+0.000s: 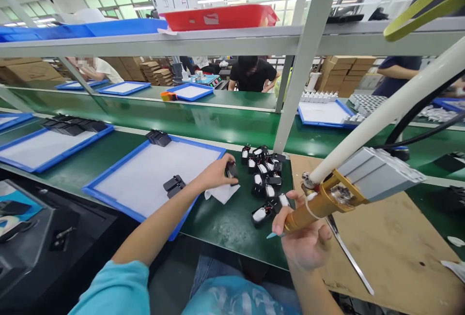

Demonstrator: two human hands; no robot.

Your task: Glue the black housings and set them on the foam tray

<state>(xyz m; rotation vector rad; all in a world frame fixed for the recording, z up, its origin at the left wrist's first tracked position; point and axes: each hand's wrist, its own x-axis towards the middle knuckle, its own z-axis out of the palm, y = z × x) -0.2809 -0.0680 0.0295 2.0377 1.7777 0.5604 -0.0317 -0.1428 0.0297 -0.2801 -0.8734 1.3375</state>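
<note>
My left hand reaches forward over the green bench and is closed on a small black part, just above a white cloth. Beside it lies a pile of several small black-and-white parts. My right hand grips the gold handle of a hand tool whose thin tip points left toward the pile. A white hose and a grey block hang off the tool. A white tray with a blue rim holds two dark parts.
A brown board covers the bench on the right, with a metal strip across it. A grey upright post stands behind the pile. More blue-rimmed trays lie to the left. Other people work across the far bench.
</note>
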